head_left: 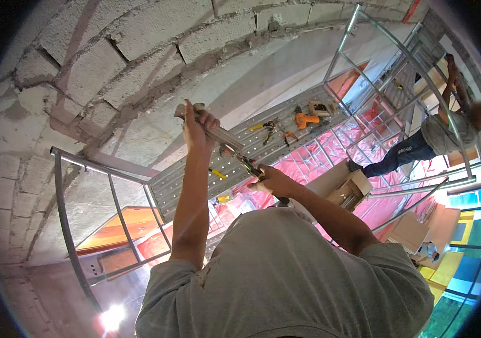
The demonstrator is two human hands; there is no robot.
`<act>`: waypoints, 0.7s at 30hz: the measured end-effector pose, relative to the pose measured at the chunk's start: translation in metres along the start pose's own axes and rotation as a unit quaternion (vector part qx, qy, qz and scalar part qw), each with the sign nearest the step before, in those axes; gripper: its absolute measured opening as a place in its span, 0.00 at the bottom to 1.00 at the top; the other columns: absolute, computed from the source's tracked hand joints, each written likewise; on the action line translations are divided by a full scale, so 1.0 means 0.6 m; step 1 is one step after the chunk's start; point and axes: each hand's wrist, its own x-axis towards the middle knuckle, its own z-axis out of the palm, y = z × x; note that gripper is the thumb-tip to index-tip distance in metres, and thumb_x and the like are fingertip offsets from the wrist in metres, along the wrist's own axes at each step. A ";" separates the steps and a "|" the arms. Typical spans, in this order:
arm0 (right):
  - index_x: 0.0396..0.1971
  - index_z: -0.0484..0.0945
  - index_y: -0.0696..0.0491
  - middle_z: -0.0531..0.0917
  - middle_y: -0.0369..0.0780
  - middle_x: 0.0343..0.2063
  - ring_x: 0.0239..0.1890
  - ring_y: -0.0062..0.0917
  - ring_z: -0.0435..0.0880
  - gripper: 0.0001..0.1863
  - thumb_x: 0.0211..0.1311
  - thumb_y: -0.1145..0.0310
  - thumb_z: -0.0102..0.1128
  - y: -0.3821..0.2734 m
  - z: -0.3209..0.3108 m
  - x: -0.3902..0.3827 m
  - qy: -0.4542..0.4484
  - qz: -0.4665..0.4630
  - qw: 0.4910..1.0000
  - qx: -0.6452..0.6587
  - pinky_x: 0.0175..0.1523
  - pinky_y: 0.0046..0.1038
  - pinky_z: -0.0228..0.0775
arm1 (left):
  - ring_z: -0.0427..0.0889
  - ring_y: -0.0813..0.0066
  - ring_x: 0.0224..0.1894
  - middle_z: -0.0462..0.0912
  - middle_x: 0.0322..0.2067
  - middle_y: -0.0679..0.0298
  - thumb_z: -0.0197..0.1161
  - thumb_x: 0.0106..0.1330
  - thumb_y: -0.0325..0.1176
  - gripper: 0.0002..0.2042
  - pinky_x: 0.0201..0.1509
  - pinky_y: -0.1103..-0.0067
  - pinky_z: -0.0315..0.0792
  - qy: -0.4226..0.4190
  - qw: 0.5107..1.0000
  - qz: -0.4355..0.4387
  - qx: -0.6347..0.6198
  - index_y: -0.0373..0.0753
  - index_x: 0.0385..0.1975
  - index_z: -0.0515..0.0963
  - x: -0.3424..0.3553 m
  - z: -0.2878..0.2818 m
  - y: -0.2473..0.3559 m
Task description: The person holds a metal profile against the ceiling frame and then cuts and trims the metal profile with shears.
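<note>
My left hand (198, 127) is raised, its fingers wrapped round a grey ridged metal profile (225, 138) that slants down to the right. In my right hand (275, 182), closed round the handles, is a pair of snips (244, 161). The snips' jaws meet the lower end of the profile; whether they bite into it is too small to tell. Below both hands lies a perforated metal scaffold platform (187, 174). On it rest yellow-handled snips (263, 126), orange-handled pliers (290, 137), an orange drill (306, 119) and a yellow-handled tool (217, 173).
A rough block wall (139, 28) rises ahead and to the left. Metal scaffold rails (63, 197) stand at left, with more frames (359, 34) at right. Another person (449, 132) works on the right scaffold. Pink sheeting (359, 135) and an open cardboard box (353, 188) lie below.
</note>
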 end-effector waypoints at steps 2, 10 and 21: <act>0.60 0.72 0.60 0.84 0.51 0.49 0.51 0.34 0.84 0.39 0.57 0.49 0.77 0.009 0.003 0.000 -0.027 0.013 1.000 0.011 0.57 0.33 0.73 | 0.60 0.80 0.18 0.60 0.16 0.73 0.61 0.72 0.61 0.23 0.27 0.77 0.61 0.000 0.999 0.043 -0.016 0.45 0.28 0.74 0.006 -0.004 0.017; 0.63 0.67 0.66 0.82 0.57 0.52 0.56 0.43 0.82 0.45 0.57 0.49 0.75 -0.047 0.025 -0.010 0.040 0.014 0.999 0.028 0.60 0.38 0.72 | 0.65 0.75 0.22 0.64 0.19 0.69 0.56 0.76 0.58 0.23 0.31 0.73 0.63 -0.087 0.948 0.304 0.031 0.43 0.31 0.74 -0.033 0.073 0.048; 0.54 0.72 0.67 0.84 0.56 0.44 0.49 0.43 0.84 0.41 0.55 0.46 0.75 -0.129 0.015 -0.006 0.089 0.008 0.992 0.091 0.55 0.39 0.74 | 0.71 0.69 0.26 0.69 0.22 0.66 0.52 0.77 0.60 0.25 0.33 0.69 0.69 -0.150 0.891 0.423 0.062 0.39 0.41 0.74 -0.066 0.122 0.044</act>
